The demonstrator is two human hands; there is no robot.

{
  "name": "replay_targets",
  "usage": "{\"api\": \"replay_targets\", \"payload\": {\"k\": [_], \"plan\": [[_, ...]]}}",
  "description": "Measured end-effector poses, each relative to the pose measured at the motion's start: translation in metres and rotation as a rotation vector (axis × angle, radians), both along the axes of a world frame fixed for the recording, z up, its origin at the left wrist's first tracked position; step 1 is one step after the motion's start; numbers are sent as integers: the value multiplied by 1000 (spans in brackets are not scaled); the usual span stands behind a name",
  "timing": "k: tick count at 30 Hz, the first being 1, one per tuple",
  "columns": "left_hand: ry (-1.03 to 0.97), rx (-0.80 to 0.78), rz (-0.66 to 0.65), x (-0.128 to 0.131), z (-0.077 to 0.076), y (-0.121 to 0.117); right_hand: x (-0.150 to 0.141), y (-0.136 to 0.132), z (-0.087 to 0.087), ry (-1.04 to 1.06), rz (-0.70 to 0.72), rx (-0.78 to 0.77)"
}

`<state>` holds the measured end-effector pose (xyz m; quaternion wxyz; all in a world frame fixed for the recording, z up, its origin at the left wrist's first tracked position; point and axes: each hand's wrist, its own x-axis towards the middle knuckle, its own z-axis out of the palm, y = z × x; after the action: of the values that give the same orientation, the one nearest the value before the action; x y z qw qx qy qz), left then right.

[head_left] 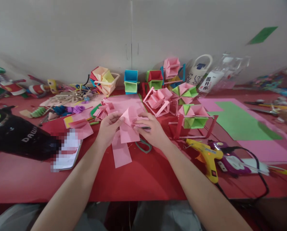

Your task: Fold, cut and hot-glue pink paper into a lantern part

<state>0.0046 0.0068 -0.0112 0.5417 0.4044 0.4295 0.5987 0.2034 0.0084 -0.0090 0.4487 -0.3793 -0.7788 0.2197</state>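
A piece of pink paper, partly folded up, is held between my two hands above the red table. My left hand pinches its left edge between thumb and fingers. My right hand has its fingers closed on the right side of the same paper. Below it lie flat pink paper strips. Scissors with a teal handle rest on the table just under my right hand, their blades hidden. A small stack of folded pink pieces sits beyond my left hand.
Folded-paper wheels on stands, such as a pink and green one, fill the back and right. A yellow glue gun with a cord lies at right, near green sheets. A phone and a black tumbler are left.
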Motion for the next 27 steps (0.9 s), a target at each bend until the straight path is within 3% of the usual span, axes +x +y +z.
{"api": "replay_targets", "payload": {"k": [8,27], "plan": [[-4,28,-20,0,-1,0,-2,1,3,286,18,-390],[208,81,90,0,-4,1,-5,-3,2,266,144,-423]]}}
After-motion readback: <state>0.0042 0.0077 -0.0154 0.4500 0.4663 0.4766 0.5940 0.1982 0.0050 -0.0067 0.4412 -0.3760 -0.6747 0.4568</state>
